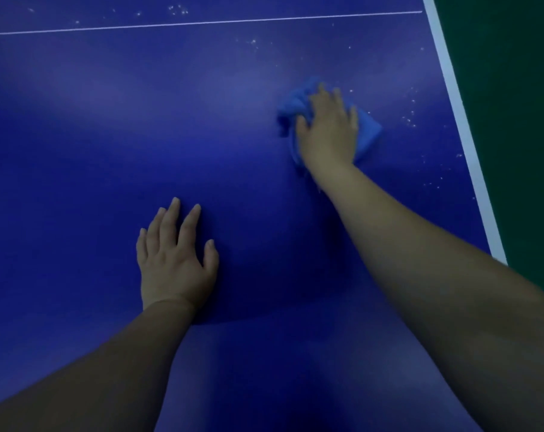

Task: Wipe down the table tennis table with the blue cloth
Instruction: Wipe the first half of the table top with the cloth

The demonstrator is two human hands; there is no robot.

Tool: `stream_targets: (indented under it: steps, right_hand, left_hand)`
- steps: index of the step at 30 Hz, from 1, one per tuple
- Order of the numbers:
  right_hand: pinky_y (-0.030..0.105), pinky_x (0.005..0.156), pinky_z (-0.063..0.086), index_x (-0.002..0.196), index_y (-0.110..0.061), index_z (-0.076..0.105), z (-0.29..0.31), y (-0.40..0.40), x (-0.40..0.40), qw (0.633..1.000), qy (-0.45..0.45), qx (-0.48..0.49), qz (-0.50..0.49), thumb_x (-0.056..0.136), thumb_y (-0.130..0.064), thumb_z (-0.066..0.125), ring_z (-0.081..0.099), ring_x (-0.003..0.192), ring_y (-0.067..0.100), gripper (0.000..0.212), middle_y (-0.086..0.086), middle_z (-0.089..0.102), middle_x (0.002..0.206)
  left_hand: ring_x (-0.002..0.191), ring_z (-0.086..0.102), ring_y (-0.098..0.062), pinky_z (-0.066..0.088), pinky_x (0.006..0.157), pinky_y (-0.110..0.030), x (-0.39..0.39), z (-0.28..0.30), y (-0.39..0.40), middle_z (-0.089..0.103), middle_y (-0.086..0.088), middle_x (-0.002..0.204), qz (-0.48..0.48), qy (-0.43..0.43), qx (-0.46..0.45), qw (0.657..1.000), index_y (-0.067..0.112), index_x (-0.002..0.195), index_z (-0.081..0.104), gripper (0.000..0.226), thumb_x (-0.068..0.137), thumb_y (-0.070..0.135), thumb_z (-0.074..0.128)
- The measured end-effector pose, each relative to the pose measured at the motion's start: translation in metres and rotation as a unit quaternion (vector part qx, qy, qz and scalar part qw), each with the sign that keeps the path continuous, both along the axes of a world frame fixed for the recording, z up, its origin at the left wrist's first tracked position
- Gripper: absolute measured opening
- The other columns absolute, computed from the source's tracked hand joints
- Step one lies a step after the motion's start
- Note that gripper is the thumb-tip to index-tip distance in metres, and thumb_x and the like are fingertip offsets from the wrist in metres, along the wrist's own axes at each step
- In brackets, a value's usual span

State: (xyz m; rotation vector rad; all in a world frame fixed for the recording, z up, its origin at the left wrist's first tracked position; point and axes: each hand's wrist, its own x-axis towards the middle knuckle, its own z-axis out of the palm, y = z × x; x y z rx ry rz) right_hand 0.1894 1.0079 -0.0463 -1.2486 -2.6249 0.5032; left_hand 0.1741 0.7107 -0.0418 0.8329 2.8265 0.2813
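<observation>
Blue microfibre, or something like it, is bunched under the right hand (328,126): the blue cloth (369,132) lies crumpled at about two o'clock in the head view, its soft folds showing past the fingertips and a flatter corner sticking out toward the white edge line (460,120). The fingers lie spread and fairly straight on top, pressing the cloth down rather than gripping it. The left hand (174,260) rests flat at about seven o'clock, fingers straight, holding nothing, apparently bracing the lean.

The surface (140,120) is a smooth, matte, deep-blue board with a thin white centre line (202,23) running across at twelve o'clock. Pale specks (409,120), dust or dried droplets, I cannot tell which, scatter between the cloth and the edge line at three o'clock, with more near twelve and one o'clock.

To do this pass well, I would keep the palm flat so the whole pad bears evenly, sweep outward toward three o'clock in overlapping strokes, and refold the cloth when it bunches; a wadded lump probably skips specks.
</observation>
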Motion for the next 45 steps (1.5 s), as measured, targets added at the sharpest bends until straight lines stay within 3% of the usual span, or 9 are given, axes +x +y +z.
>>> stream_targets:
  steps: [3,9,16,20,24,30,37,41,45]
  right_hand:
    - [0.043,0.119,0.007,0.134,-0.021,0.047,-0.007,-0.029,0.025,0.991,0.024,-0.001,-0.129,0.097,-0.035,0.047,0.014,0.147,0.019,0.040,-0.006,0.025,0.158]
    - [0.042,0.117,0.010,0.133,-0.021,0.047,0.002,-0.035,-0.022,0.987,0.002,0.000,0.162,0.096,-0.032,0.044,0.019,0.146,0.019,0.039,-0.004,0.029,0.157]
    - [0.042,0.119,0.010,0.140,-0.019,0.042,-0.003,0.002,0.043,0.978,0.049,-0.012,-0.200,0.097,-0.032,0.048,0.018,0.147,0.018,0.046,-0.004,0.028,0.157]
    - [0.041,0.117,0.010,0.138,-0.020,0.045,-0.008,-0.059,0.045,0.999,0.032,-0.001,-0.038,0.096,-0.032,0.048,0.019,0.146,0.019,0.044,-0.005,0.028,0.157]
    - [0.038,0.117,0.011,0.143,-0.020,0.040,0.003,-0.004,0.033,0.998,0.005,-0.005,0.066,0.096,-0.031,0.047,0.021,0.145,0.017,0.049,-0.004,0.030,0.156]
    - [0.040,0.120,0.013,0.142,-0.016,0.041,-0.002,0.003,0.106,0.970,0.067,-0.015,-0.232,0.098,-0.031,0.048,0.020,0.146,0.018,0.048,-0.003,0.031,0.156]
    - [0.038,0.117,0.015,0.144,-0.017,0.039,-0.003,-0.022,0.116,0.999,0.037,-0.007,-0.008,0.097,-0.029,0.048,0.026,0.144,0.021,0.049,0.001,0.036,0.153]
    - [0.038,0.117,0.016,0.144,-0.012,0.039,0.001,0.034,0.147,0.991,0.047,-0.009,-0.123,0.098,-0.028,0.047,0.027,0.143,0.023,0.050,0.005,0.037,0.152]
    - [0.040,0.119,0.016,0.141,-0.012,0.042,-0.004,-0.015,0.174,0.960,0.078,0.008,-0.270,0.096,-0.026,0.051,0.027,0.143,0.023,0.048,0.004,0.038,0.152]
  left_hand:
    - [0.149,0.006,-0.019,0.002,0.122,-0.043,-0.001,0.001,0.000,0.014,0.003,0.162,-0.001,-0.006,-0.002,1.000,0.030,0.150,0.029,0.065,0.089,0.050,0.031]
    - [0.149,0.009,-0.020,0.004,0.122,-0.044,-0.001,0.000,0.000,0.017,0.001,0.161,-0.004,-0.002,0.000,1.000,0.029,0.150,0.032,0.066,0.087,0.051,0.029]
    - [0.149,0.008,-0.019,0.003,0.122,-0.044,-0.001,-0.001,0.002,0.016,0.002,0.162,-0.003,-0.003,-0.005,1.000,0.029,0.150,0.031,0.066,0.088,0.051,0.030]
    - [0.149,0.008,-0.018,0.002,0.122,-0.043,-0.001,0.000,0.002,0.016,0.003,0.162,0.002,-0.004,-0.002,1.000,0.029,0.150,0.031,0.067,0.087,0.052,0.028]
    - [0.149,0.009,-0.019,0.003,0.122,-0.043,0.000,-0.001,0.002,0.017,0.002,0.161,0.002,0.002,0.001,1.000,0.029,0.149,0.033,0.067,0.086,0.052,0.027]
    - [0.149,0.009,-0.020,0.003,0.122,-0.044,0.000,-0.001,0.002,0.016,0.001,0.162,0.002,0.002,-0.002,1.000,0.027,0.149,0.032,0.068,0.086,0.051,0.028]
    - [0.149,0.008,-0.019,0.002,0.121,-0.044,0.000,0.000,0.002,0.016,0.001,0.162,0.001,0.001,-0.003,1.000,0.027,0.150,0.031,0.068,0.086,0.051,0.028]
    - [0.149,0.006,-0.018,0.001,0.121,-0.043,0.000,-0.001,0.001,0.014,0.002,0.162,0.000,0.002,-0.005,1.000,0.028,0.150,0.030,0.067,0.086,0.050,0.029]
    - [0.149,0.006,-0.018,0.001,0.121,-0.043,-0.001,-0.001,0.001,0.013,0.002,0.162,0.001,0.000,-0.008,1.000,0.029,0.149,0.029,0.068,0.086,0.052,0.027]
